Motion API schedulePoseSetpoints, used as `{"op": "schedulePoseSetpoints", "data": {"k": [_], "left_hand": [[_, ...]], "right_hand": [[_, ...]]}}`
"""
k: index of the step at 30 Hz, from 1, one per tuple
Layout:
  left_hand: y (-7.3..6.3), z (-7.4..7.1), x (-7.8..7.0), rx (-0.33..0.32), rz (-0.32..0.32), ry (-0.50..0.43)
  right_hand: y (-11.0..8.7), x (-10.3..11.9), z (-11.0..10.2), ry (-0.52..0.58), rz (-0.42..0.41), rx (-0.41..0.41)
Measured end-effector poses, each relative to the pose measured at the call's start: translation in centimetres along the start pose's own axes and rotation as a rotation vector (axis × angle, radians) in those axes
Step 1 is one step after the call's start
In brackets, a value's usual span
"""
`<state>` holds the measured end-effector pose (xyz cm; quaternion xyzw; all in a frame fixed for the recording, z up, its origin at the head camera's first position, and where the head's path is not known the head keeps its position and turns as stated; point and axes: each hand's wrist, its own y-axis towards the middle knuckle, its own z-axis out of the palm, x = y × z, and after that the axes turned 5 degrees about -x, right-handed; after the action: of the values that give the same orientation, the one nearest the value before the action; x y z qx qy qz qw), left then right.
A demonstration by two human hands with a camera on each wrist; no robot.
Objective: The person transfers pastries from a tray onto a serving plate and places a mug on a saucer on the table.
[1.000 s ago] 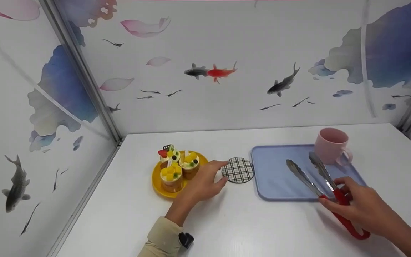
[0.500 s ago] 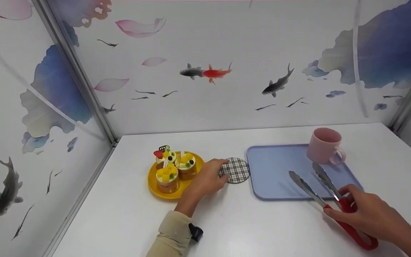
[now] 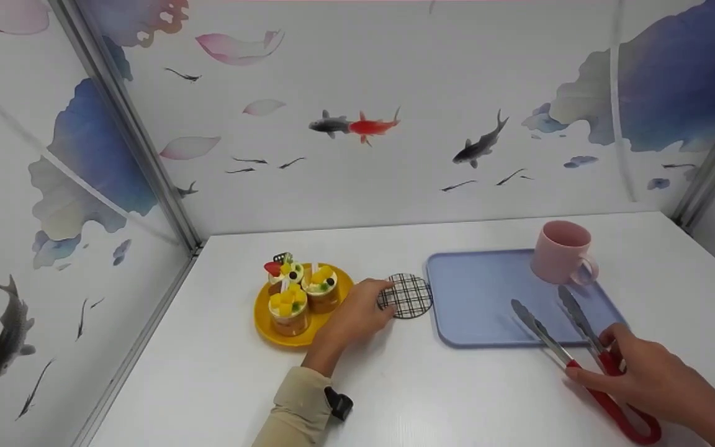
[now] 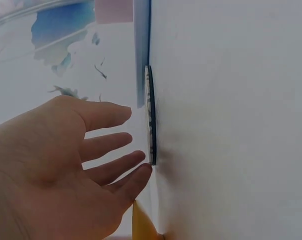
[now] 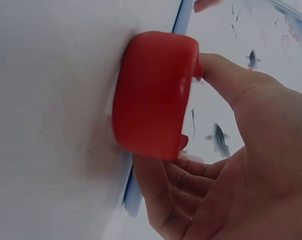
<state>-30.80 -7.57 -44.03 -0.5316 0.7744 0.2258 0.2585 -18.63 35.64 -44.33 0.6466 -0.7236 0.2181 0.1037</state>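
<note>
In the head view my left hand (image 3: 357,315) reaches in beside a round plaid coaster (image 3: 408,297), thumb and index finger at its left edge. The left wrist view shows the fingers (image 4: 108,142) loosely extended, little fingertip right at the coaster's (image 4: 150,115) rim. My right hand (image 3: 649,369) grips a pair of tongs (image 3: 606,379) by their red handles, thumb on one arm and fingers on the other. The tongs' metal arms are spread and point over the front of the blue tray (image 3: 481,310). From the right wrist, the red handle end (image 5: 153,95) lies close over the table.
A yellow plate (image 3: 264,329) with 3 fruit-topped dessert cups (image 3: 289,313) stands left of the left hand. At the tray's back right corner is a pink mug (image 3: 560,251), handle facing right. Printed walls (image 3: 357,180) close off the table's back and left side.
My right hand has drawn the tongs toward me and slightly right, away from the mug. The left hand has edged right, closer to the coaster. The head view has shifted a little.
</note>
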Motion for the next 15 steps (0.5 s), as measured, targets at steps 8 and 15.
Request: {"op": "schedulePoseSetpoints", "data": {"k": [8,15], "left_hand": [[-0.04,0.19,-0.06,0.020,-0.030,0.000],[0.23,0.31,-0.14,0.007,-0.028,0.028]], "right_hand": [[-0.12,0.06,0.53,0.007,0.021,0.043],[-0.02,0.12,0.32,0.003,0.020,0.056]]}}
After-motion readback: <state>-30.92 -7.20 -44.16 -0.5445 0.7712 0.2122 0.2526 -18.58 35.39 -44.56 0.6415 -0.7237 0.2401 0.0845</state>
